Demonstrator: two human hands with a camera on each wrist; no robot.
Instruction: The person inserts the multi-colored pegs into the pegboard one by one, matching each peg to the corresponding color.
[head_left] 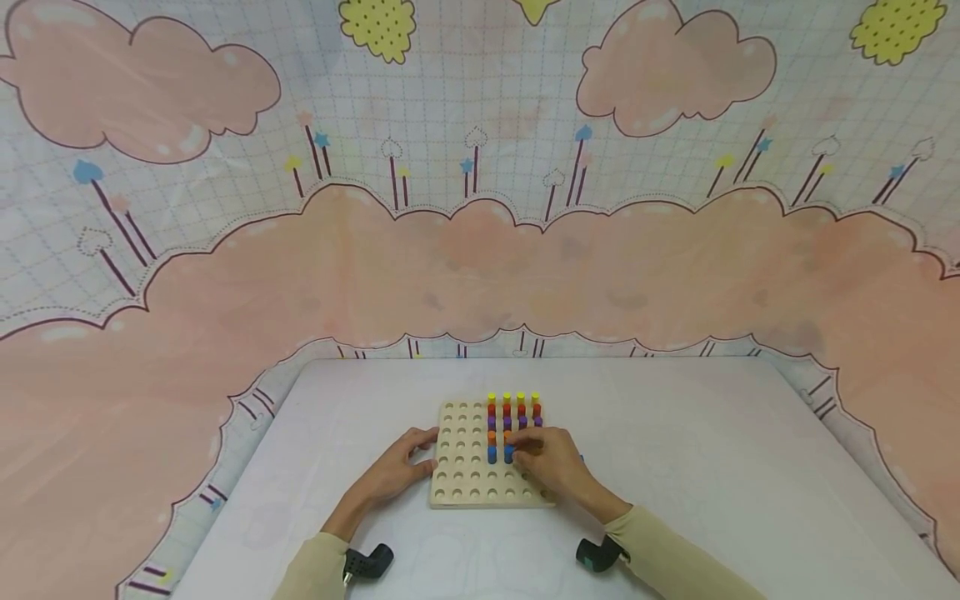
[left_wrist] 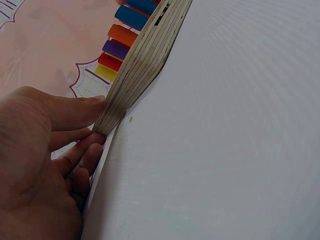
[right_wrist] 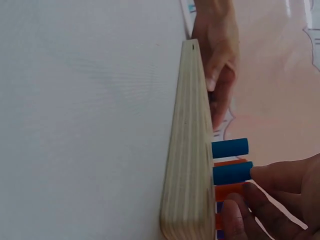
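A square wooden pegboard [head_left: 459, 458] with rows of round holes lies on the white table. My left hand [head_left: 405, 462] holds its left edge, with the thumb [left_wrist: 75, 111] against the edge in the left wrist view and the other fingers bent beside it. Over the board's right half is my right hand [head_left: 555, 460], its fingertips pinching a blue peg [right_wrist: 233, 173] that stands in the board. Another blue peg [right_wrist: 230, 147] stands beside it. Behind these are orange pegs [head_left: 492, 437], purple pegs [head_left: 492, 424], red pegs [head_left: 492, 411] and yellow pegs [head_left: 492, 398], partly hidden by the hand.
A blue piece [head_left: 581, 457] shows just past the right hand, mostly hidden. The white table [head_left: 690, 467] extends around the board, and a patterned pink and white cloth [head_left: 480, 275] hangs behind it. Black wrist devices [head_left: 598, 555] sit at both sleeves.
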